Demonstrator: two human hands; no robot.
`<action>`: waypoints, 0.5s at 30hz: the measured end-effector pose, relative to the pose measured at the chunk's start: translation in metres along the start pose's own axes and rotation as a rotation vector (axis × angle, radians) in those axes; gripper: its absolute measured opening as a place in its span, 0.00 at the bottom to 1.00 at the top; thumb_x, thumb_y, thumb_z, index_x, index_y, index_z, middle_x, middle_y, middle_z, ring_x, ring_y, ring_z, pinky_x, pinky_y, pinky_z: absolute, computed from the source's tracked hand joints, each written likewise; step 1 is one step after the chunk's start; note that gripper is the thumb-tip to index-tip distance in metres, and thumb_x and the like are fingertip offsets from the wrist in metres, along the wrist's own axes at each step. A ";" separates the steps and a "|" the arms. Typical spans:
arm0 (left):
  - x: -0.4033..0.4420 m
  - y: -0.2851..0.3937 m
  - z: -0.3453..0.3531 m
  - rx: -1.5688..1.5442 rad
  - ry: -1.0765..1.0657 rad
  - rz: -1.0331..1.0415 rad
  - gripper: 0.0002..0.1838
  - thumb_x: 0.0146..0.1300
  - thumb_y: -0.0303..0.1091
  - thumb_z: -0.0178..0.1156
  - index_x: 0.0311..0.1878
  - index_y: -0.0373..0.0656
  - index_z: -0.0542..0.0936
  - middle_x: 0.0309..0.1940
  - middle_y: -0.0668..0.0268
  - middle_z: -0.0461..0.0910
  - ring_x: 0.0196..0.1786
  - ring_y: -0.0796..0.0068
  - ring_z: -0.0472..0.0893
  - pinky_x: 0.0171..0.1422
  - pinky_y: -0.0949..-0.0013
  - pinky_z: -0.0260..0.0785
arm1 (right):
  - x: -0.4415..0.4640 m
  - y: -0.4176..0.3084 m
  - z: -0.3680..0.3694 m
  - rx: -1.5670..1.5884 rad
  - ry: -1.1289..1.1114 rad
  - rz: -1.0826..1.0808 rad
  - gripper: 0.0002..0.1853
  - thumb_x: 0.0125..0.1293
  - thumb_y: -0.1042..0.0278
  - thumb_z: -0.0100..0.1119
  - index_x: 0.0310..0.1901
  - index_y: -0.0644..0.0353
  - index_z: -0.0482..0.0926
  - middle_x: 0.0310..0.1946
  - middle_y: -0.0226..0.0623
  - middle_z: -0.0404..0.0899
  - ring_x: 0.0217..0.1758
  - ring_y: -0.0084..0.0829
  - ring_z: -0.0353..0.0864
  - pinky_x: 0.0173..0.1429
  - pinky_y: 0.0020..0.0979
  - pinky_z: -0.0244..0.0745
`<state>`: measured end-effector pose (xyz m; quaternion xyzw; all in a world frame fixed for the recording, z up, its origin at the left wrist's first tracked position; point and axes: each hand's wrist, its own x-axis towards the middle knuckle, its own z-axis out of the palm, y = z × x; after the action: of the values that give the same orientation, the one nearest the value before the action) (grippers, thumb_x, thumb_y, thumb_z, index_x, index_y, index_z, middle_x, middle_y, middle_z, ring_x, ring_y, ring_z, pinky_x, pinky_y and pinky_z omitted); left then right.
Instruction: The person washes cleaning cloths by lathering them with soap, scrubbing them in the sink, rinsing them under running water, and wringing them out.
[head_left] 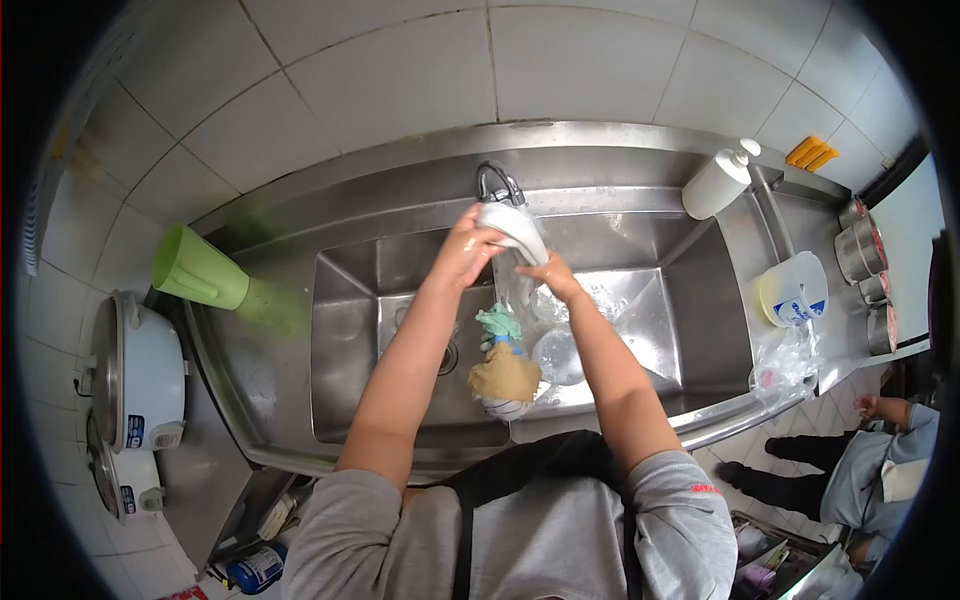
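Beneath the faucet (pixel 498 185), a white dish-like item (pixel 518 228) is held between my two hands, over the divider of the double sink. Motion blurs it, so I cannot make out its exact kind. My left hand (pixel 466 252) has its fingers closed on the near left side of it. On its lower right end, my right hand (pixel 552 276) grips it. Water runs down below them into the right basin (pixel 655 330), where a pale round dish (pixel 560 357) lies. A green cloth (pixel 498 322) and a tan cloth (pixel 505 378) rest on the divider.
A green pitcher (pixel 200 270) lies tilted at the left, near a rice cooker (pixel 140 370). On the right are a white pump bottle (pixel 716 183), a plastic tub (pixel 793 290), a clear plastic bag (pixel 785 365) and several metal tins (pixel 860 250). Another person (pixel 860 470) stands at lower right.
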<state>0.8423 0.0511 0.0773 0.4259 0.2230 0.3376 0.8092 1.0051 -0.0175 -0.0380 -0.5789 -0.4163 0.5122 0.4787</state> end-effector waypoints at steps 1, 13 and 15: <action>-0.001 0.002 -0.013 -0.072 0.027 0.052 0.24 0.47 0.14 0.49 0.51 0.36 0.62 0.44 0.58 0.70 0.46 0.66 0.74 0.51 0.64 0.69 | 0.001 -0.003 -0.006 0.150 -0.019 -0.014 0.25 0.42 0.66 0.70 0.44 0.62 0.72 0.39 0.33 0.75 0.41 0.23 0.72 0.46 0.26 0.67; 0.025 -0.087 -0.012 -0.617 -0.224 -0.288 0.31 0.62 0.59 0.39 0.55 0.40 0.65 0.51 0.56 0.67 0.51 0.64 0.71 0.62 0.53 0.59 | -0.040 -0.123 0.017 -0.910 -0.199 -0.981 0.15 0.36 0.73 0.64 0.29 0.60 0.71 0.31 0.41 0.73 0.36 0.44 0.72 0.41 0.36 0.67; 0.032 -0.089 0.006 -0.637 -0.166 -0.293 0.23 0.63 0.56 0.39 0.41 0.46 0.71 0.36 0.63 0.73 0.38 0.67 0.74 0.59 0.56 0.61 | -0.046 -0.117 0.021 -0.645 -0.377 -0.837 0.12 0.38 0.76 0.62 0.27 0.61 0.70 0.30 0.40 0.74 0.37 0.43 0.73 0.43 0.37 0.68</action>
<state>0.8994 0.0348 0.0030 0.1417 0.0985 0.2350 0.9566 0.9792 -0.0369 0.0857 -0.3797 -0.8246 0.2200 0.3570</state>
